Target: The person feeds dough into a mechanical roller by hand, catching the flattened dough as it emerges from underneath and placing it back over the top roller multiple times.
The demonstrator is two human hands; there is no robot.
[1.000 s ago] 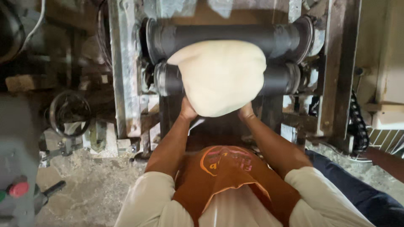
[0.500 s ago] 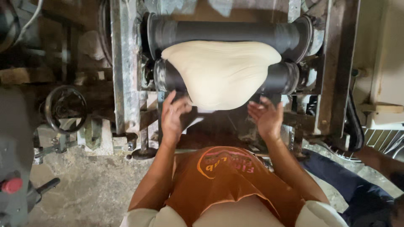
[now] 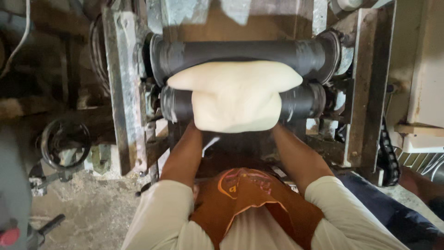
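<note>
Dough [image 3: 236, 99] hung between rollers [image 3: 240, 53], soft, heavy, likely sticky. Both hands hidden under lower edge; fingers' state unclear. Support from beneath.

Cream dough [image 3: 236, 99], black rollers [image 3: 240, 53].
Rusty grey-brown frame [image 3: 118, 88] at nine o'clock; orange-brown apron [image 3: 249, 203] with orange ring print at six; cream sleeves [image 3: 159, 217]; black handwheel [image 3: 64, 143] at eight; red knob [image 3: 9, 236] at seven; grey floor [image 3: 88, 208].

Dim workshop, dark left side; brighter right edge; slight motion blur throughout.
</note>
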